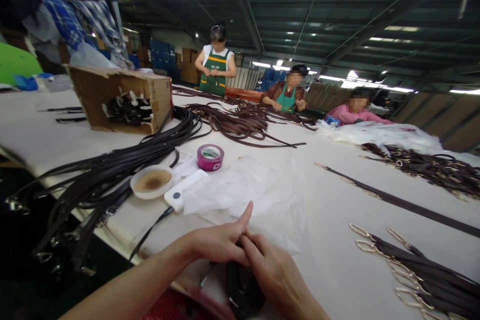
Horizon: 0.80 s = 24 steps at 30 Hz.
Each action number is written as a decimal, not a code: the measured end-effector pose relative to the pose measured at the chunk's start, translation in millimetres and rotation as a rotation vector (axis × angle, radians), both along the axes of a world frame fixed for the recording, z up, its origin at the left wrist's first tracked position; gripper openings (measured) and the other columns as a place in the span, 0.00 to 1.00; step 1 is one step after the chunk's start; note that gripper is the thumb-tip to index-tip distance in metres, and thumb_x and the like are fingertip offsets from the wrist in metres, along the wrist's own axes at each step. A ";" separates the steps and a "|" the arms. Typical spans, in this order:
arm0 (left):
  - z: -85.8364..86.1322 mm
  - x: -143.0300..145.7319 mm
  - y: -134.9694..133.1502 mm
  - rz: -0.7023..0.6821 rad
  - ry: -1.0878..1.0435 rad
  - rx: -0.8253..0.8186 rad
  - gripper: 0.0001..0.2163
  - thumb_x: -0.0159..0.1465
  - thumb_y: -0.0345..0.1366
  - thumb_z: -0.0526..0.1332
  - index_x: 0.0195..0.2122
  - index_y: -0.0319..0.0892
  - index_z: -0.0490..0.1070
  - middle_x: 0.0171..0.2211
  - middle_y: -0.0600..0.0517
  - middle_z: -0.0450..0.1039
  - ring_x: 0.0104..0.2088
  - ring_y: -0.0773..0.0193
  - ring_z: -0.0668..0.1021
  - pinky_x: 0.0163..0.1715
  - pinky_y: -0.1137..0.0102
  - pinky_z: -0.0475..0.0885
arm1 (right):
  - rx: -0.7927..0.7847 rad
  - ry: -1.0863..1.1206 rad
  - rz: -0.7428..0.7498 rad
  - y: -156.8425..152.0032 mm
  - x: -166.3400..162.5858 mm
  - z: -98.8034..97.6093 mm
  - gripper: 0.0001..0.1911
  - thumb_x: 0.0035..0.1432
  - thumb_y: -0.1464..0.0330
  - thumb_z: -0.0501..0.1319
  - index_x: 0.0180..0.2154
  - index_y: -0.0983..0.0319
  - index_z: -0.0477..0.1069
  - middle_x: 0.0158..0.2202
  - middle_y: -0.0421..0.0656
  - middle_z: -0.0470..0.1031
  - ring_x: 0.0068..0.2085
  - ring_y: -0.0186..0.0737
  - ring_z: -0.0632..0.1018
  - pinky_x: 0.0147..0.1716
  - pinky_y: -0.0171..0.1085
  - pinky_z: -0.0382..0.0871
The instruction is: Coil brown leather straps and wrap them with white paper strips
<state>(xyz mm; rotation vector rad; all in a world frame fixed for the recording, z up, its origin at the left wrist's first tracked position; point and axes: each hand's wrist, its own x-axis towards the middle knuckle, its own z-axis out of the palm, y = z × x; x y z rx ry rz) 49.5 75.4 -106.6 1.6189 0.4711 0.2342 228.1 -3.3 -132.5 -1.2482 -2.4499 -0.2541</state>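
My left hand (pixel 221 241) and my right hand (pixel 273 266) meet at the table's near edge, fingers closed over a coiled dark leather strap (pixel 242 292). The left thumb points upward, and the fingertips of both hands press together above the coil. Much of the strap is hidden beneath my palms. Just beyond my hands lie crumpled white plastic bags (pixel 247 190). A white device with a round grey button (pixel 183 191) and a black cord sits to the left of them. Next to it is a shallow white dish (pixel 152 181) with a brown-stained inside.
Purple tape (pixel 210 157) stands behind the bags. Black straps (pixel 123 165) hang over the left edge. A tipped cardboard box (pixel 161 102) holds coiled straps. Brown straps (pixel 236 125) lie mid-table; straps with gold rings (pixel 420 265) lie right. Several people work across the table (pixel 330 200).
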 end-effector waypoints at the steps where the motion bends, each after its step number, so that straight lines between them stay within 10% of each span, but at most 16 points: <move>1: 1.3 0.8 -1.5 0.005 0.006 0.044 0.56 0.54 0.35 0.64 0.66 0.38 0.15 0.48 0.44 0.73 0.43 0.59 0.75 0.46 0.63 0.69 | 0.015 -0.036 -0.022 0.1 -0.7 -1.5 0.20 0.60 0.79 0.51 0.54 0.67 0.66 0.42 0.52 0.79 0.30 0.45 0.82 0.25 0.37 0.77; 7: 22.2 3.3 -36.6 0.270 0.277 0.425 0.42 0.53 0.29 0.58 0.68 0.28 0.42 0.62 0.35 0.61 0.60 0.51 0.67 0.61 0.62 0.61 | 0.009 -0.111 -0.136 -1.4 -6.5 -5.5 0.23 0.53 0.81 0.55 0.52 0.67 0.66 0.31 0.45 0.76 0.22 0.44 0.79 0.17 0.35 0.72; 11: 36.7 6.0 -65.9 0.403 0.661 0.684 0.18 0.61 0.30 0.53 0.52 0.36 0.70 0.51 0.40 0.73 0.52 0.48 0.73 0.56 0.55 0.65 | 0.040 -0.117 -0.198 -3.1 -9.2 -5.9 0.27 0.49 0.82 0.60 0.52 0.67 0.66 0.34 0.46 0.77 0.23 0.42 0.80 0.19 0.35 0.72; 24: 22.7 11.7 -65.0 0.323 0.811 0.677 0.22 0.64 0.29 0.51 0.59 0.30 0.64 0.55 0.35 0.70 0.55 0.44 0.72 0.56 0.54 0.66 | 0.156 -0.041 -0.196 -12.9 -5.2 7.5 0.22 0.57 0.73 0.60 0.55 0.64 0.66 0.38 0.46 0.81 0.30 0.44 0.81 0.23 0.36 0.71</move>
